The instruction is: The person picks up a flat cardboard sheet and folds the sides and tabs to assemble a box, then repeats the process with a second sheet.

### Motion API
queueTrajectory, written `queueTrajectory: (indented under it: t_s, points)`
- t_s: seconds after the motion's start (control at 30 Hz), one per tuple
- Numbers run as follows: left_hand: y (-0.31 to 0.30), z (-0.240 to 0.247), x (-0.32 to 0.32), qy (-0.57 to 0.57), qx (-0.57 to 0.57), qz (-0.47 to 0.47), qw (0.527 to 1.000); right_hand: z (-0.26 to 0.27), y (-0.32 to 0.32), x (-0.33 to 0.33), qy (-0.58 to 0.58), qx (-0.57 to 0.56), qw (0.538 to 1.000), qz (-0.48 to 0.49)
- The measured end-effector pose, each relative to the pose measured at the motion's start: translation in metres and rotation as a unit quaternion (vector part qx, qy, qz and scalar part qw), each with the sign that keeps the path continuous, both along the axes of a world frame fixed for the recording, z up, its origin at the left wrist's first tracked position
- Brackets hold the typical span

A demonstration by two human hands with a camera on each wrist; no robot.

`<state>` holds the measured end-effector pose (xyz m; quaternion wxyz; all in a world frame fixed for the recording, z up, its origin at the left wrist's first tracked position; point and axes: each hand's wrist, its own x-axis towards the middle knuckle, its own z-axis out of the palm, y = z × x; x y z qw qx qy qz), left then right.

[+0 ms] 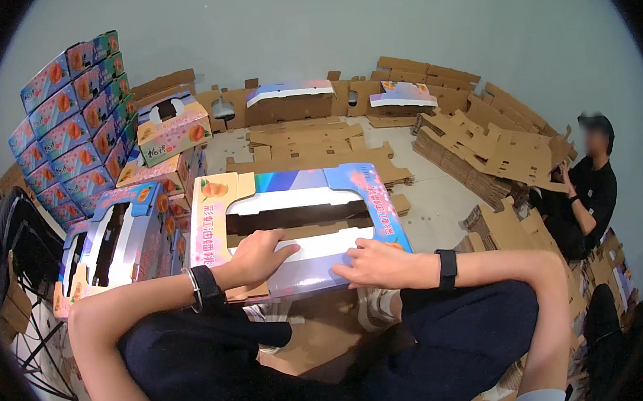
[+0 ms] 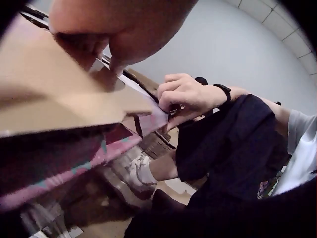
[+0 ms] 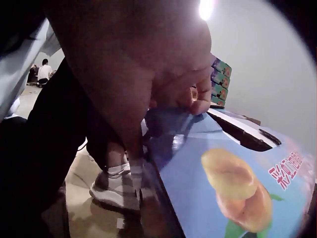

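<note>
A printed cardboard box [image 1: 304, 276] with a large top opening lies across the person's lap, peach pictures at its corners. At the near edge of the opening, the left hand [image 1: 255, 259] grips the white panel, its fingertips partly hidden. To its right, the right hand [image 1: 378, 262] has curled fingers and pinches the near edge close to the right corner. In the left wrist view, the left hand [image 2: 124, 29] covers the box's upper edge, with the right hand [image 2: 185, 96] beyond. The right wrist view shows the right hand [image 3: 148, 64] over the blue corner panel [image 3: 193, 148].
Finished boxes [image 1: 62, 114] are stacked high at the left, with more boxes [image 1: 126, 236] beside the lap. Flat cardboard sheets [image 1: 295, 143] lie ahead, and piles [image 1: 482, 148] stand at the right. A person in black [image 1: 596, 181] sits at the far right.
</note>
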<state>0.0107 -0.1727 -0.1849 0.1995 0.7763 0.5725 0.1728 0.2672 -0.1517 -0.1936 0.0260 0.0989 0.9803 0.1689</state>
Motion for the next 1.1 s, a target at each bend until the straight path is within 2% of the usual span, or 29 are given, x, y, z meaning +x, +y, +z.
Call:
queueTrajectory:
  t_s: [0.03,0.2,0.33,0.53,0.7,0.73,0.8,1.1]
  points:
    - [0.000,0.001,0.001,0.001,0.000,0.000,1.000,-0.003,0.002,0.000,0.001,0.000,1.000,0.000]
    - [0.002,-0.002,0.000,-0.001,0.011,0.025,1.000,-0.011,0.013,0.007,0.085,0.174,0.979,0.065]
    - [0.003,-0.005,-0.004,0.016,-0.007,0.017,1.000,-0.010,0.008,0.002,0.039,0.201,0.975,0.085]
    - [0.000,0.005,0.000,0.036,-0.024,0.015,0.999,-0.014,0.013,0.001,0.016,0.180,0.978,0.106]
    - [-0.001,0.000,-0.004,0.031,0.001,-0.013,0.999,-0.006,0.002,-0.004,-0.098,0.046,0.992,0.059]
    - [0.001,-0.004,-0.004,0.032,0.007,-0.026,0.999,-0.004,-0.001,-0.005,-0.099,0.046,0.992,0.060]
    - [0.003,-0.009,-0.007,0.020,0.027,-0.035,0.999,0.000,-0.004,-0.007,-0.087,-0.046,0.994,0.040]
    - [0.002,-0.003,-0.004,0.039,0.011,-0.025,0.999,-0.007,-0.004,-0.007,-0.085,-0.049,0.995,0.031]
